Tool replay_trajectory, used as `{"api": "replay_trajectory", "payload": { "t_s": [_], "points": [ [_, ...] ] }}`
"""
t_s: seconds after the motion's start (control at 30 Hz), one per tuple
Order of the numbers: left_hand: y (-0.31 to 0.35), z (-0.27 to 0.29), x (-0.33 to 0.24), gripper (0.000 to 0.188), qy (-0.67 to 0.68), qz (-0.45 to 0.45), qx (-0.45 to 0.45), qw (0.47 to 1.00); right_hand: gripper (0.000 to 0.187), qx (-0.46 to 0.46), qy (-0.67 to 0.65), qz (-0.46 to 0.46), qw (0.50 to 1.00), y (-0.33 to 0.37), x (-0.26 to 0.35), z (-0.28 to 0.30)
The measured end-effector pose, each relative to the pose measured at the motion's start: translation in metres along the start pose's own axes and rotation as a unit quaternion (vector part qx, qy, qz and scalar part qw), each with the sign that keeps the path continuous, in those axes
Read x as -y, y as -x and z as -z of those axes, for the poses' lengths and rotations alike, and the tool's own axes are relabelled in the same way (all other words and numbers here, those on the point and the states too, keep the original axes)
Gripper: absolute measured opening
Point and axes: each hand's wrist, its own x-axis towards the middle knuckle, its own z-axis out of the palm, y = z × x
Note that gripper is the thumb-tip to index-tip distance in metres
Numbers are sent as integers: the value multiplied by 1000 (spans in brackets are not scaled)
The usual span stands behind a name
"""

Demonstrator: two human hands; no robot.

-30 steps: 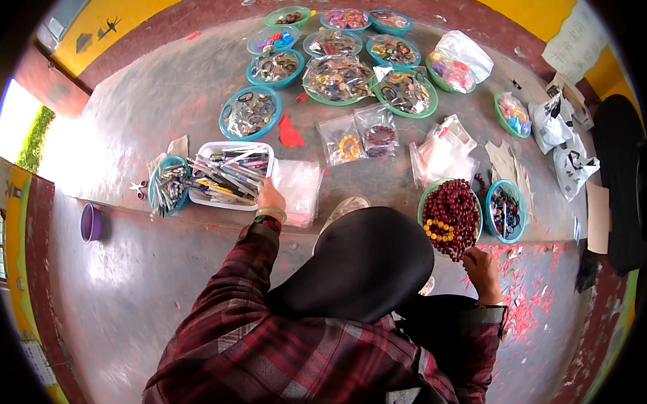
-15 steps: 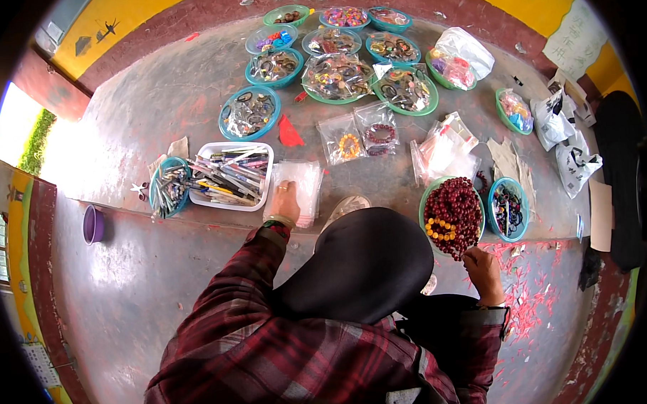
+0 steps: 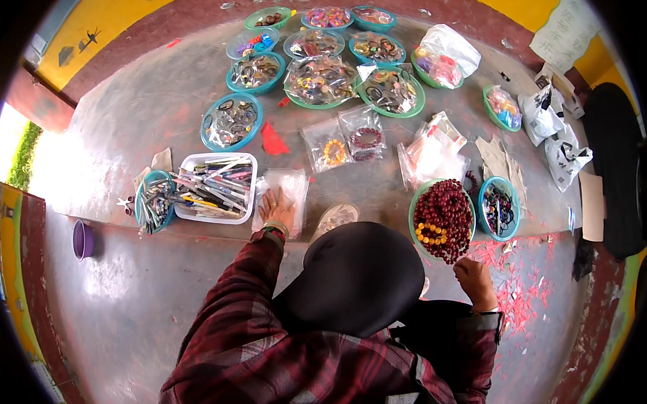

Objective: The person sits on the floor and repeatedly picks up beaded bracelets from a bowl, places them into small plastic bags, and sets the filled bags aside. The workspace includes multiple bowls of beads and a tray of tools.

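Note:
My left hand [image 3: 278,209] lies with fingers spread on a stack of clear plastic bags [image 3: 292,183], beside a white tray of pens [image 3: 254,177]. My right hand [image 3: 474,279] is closed at the near edge of a green bowl [image 3: 412,231]. That bowl is heaped with dark red bead bracelets [image 3: 448,205], and a yellow bead bracelet [image 3: 430,235] rests among them. The right fingertips come up against the lowest beads; what they hold, if anything, is hidden. Farther off lie a bagged yellow bracelet [image 3: 334,152] and a bagged dark red bracelet [image 3: 366,137].
Several bowls of bagged trinkets [image 3: 319,81] stand at the back. Left of the tray are a blue bowl of pens [image 3: 154,201] and scissors [image 3: 127,204]. A blue bowl of small dark items [image 3: 499,209] adjoins the bracelets. White plastic bags [image 3: 565,154] sit far right; a purple bucket [image 3: 82,240] stands left.
My left hand has flattened and spread its fingers on the plastic bags, where before they were more bunched. The right hand stays closed by the bracelet bowl. The whole view has shifted slightly.

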Motion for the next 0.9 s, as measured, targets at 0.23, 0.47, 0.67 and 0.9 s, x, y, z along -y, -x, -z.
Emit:
{"api": "replay_trajectory", "payload": {
  "t_s": [0.23,0.47,0.67,0.9],
  "points": [
    [-8,-4,7,58,-31,6,24,999,15,6,20,13,1000,-4,-4,-5],
    [-3,14,0,57,16,-75,-67,995,14,-5,41,31,999,-1,-5,-5],
    [-17,6,-16,56,53,-140,-138,979,14,-7,47,39,998,1,-5,-3],
    [-23,-17,-7,62,55,-205,-6,977,16,17,57,36,998,2,-11,-4]
  ]
}}
